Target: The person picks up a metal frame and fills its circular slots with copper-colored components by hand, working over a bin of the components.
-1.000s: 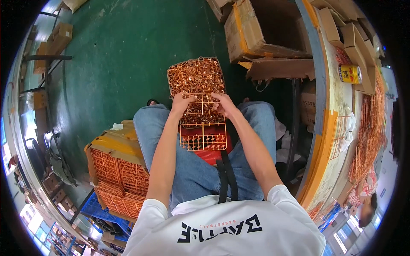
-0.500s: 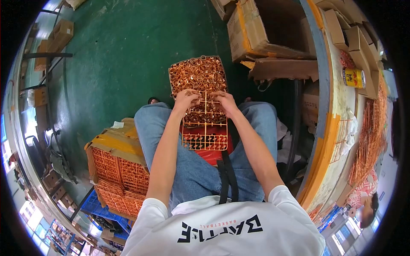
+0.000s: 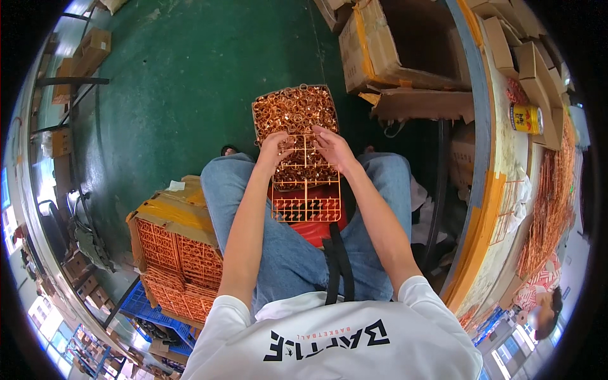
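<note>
A copper-coloured plastic grid frame (image 3: 306, 201) lies between my hands, its lower half over my lap and its upper half over a box of copper-coloured rings (image 3: 294, 109). My left hand (image 3: 275, 151) grips the frame's left side with bent fingers. On the opposite side my right hand (image 3: 334, 152) has its thumb and fingers curled at the frame's upper bars. Small pieces and short stubs show along the lower bars. Both sets of fingertips are partly hidden among the shiny rings behind them.
Left of my knee stands an open carton (image 3: 177, 266) packed with orange grid frames, beside a blue plastic crate (image 3: 142, 307). A large cardboard box (image 3: 380, 57) stands ahead right. The workbench (image 3: 491, 190) on the right carries a yellow can (image 3: 526, 118) and piled copper strands (image 3: 546, 196).
My right hand has shifted slightly up and inward along the frame, its fingers now reaching higher. The left hand stays almost in place on the frame.
</note>
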